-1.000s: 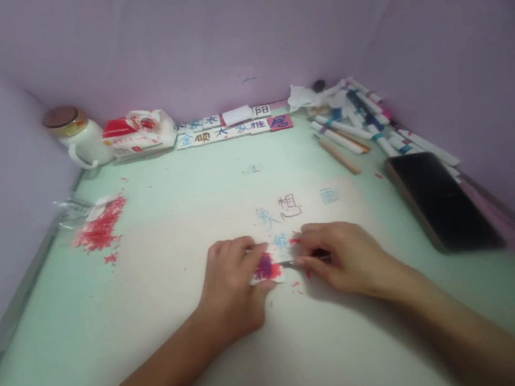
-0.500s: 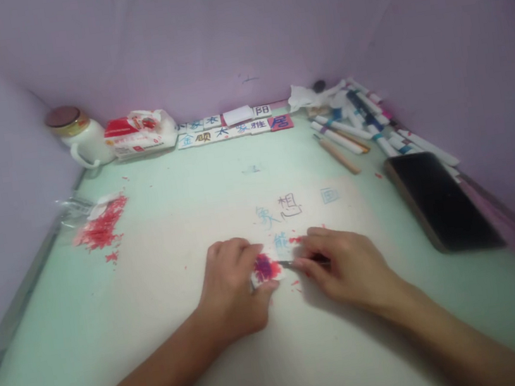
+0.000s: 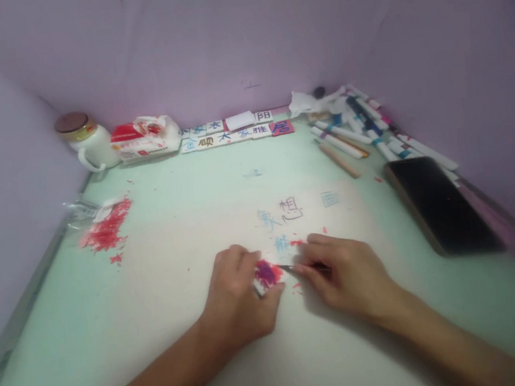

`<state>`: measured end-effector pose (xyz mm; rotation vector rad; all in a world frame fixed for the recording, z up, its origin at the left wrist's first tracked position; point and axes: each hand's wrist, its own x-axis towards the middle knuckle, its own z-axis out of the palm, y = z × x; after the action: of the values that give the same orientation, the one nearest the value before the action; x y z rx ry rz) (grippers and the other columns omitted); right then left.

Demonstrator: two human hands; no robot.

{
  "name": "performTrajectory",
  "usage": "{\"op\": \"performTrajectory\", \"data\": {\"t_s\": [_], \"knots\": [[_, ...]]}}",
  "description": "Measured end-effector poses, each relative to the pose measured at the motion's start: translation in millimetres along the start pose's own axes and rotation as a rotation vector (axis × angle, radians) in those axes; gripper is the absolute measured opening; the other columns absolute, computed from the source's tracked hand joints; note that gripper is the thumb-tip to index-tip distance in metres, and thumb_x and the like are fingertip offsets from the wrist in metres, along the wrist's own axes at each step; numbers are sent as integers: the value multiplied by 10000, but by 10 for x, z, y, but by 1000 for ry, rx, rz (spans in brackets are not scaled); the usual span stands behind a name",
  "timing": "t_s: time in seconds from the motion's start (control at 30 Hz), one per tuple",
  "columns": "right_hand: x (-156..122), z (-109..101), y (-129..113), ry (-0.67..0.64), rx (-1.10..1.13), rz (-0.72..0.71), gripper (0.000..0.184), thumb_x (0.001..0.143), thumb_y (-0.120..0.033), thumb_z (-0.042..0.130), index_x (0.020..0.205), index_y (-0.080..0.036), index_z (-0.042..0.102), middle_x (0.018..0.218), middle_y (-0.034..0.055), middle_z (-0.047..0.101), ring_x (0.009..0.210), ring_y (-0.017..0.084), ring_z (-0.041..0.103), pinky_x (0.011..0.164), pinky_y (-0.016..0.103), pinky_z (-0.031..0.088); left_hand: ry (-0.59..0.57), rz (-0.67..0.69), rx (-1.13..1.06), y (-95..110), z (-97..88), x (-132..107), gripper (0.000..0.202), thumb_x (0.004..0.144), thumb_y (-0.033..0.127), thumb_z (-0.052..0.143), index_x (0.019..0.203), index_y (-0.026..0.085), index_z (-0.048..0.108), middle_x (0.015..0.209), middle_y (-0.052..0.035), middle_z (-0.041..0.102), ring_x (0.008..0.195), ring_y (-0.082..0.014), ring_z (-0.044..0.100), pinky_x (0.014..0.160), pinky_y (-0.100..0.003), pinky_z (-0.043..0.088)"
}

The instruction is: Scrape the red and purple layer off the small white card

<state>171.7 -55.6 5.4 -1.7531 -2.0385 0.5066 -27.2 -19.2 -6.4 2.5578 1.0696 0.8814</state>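
At the far left, a white handled jug has its brown round lid on, hiding its contents. Beside it, a red-and-white plastic tissue pack has white tissue poking from its top. Nearer, a clear crinkled plastic bag lies beside a heap of red shavings; its contents are hard to make out.

At the near middle of the pale green table, the left hand pinches a small white square tile stained red and purple between thumb and fingers. The right hand pinches a thin dark pointed tool, mostly hidden in its grip, its tip at the tile's right edge. The mark on the tile is blurred. Compared with a second ago, the tile looks slightly turned.
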Motion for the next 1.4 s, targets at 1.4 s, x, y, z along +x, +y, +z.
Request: {"op": "performTrajectory", "data": {"t_s": [1.4], "knots": [[-29,17,64,103,11,-150,194,904,-295,527,818,-209,678,688,8,572,555,128,557,516,242,384,-429,-81,46,-14,-210,43,501,710,274,743,1149,142,542,901,-80,606,748,-242,535,705,-393,443]]}}
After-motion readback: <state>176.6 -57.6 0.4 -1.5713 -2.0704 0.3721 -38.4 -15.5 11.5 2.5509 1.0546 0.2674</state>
